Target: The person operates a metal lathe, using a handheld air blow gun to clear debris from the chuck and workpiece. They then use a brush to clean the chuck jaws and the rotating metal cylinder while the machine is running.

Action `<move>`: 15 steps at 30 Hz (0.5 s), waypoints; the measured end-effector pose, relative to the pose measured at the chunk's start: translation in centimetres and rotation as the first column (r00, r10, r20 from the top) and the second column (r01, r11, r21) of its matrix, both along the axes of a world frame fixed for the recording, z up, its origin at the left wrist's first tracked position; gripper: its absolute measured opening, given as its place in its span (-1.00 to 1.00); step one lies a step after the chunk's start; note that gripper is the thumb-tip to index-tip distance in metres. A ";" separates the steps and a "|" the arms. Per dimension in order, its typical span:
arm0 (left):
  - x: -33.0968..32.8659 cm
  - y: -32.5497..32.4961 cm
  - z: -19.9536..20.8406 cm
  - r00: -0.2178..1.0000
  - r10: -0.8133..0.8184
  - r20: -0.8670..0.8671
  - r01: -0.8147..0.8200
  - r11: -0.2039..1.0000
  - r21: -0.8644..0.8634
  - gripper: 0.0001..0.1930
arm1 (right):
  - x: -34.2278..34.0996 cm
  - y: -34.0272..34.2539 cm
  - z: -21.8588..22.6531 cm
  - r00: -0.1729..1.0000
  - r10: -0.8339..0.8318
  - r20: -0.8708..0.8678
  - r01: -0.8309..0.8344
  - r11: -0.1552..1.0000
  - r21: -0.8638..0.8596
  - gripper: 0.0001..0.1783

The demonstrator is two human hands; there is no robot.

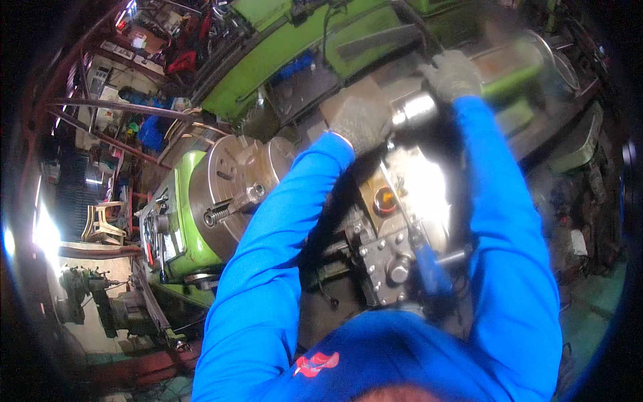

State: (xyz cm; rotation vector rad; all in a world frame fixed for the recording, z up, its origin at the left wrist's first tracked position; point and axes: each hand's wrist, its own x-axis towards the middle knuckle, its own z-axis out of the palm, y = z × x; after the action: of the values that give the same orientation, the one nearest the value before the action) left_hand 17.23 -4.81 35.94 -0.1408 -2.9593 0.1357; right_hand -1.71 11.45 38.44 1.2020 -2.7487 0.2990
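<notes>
Over a green metal lathe, both my arms reach forward in blue sleeves and pale work gloves. My left hand [362,125] is beside a shiny metal cylinder [414,110], its fingers smeared by motion; whether it grips the cylinder cannot be made out. Farther right, my right hand [453,76] is by the dark far end of the cylinder, fingers partly spread at the end of a thin dark rod or cable [429,37]. Below the hands sit a bolted tool post [392,268], a blue-handled tool [430,266] and a small round container with something orange [386,200].
The large round chuck plate [224,184] with protruding jaw screws stands at left, on the green headstock [191,221]. A green machine body [268,60] runs behind. At far left are a wooden chair [106,222] and red metal bars [120,106].
</notes>
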 end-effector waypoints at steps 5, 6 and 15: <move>-0.5 0.6 0.9 0.996 0.049 0.080 -0.047 0.999 -0.019 -0.75 | -2.4 -0.8 -2.3 0.998 -0.056 -0.036 0.057 0.998 0.032 -0.46; -0.4 0.8 0.9 0.995 0.056 0.087 -0.055 0.998 -0.017 -0.76 | -2.4 -0.9 -2.6 0.996 -0.082 -0.038 0.083 0.997 0.009 -0.48; 6.1 5.3 5.5 0.865 0.470 0.175 -0.478 0.878 0.006 -0.58 | -2.7 -0.8 -3.8 1.000 -0.015 -0.021 0.013 0.998 -0.060 -0.36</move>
State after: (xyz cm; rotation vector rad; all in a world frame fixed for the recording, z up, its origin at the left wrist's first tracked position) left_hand 23.30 0.52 41.41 0.6214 -3.0956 0.1176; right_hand -4.43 10.64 34.61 1.1639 -2.7083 0.3617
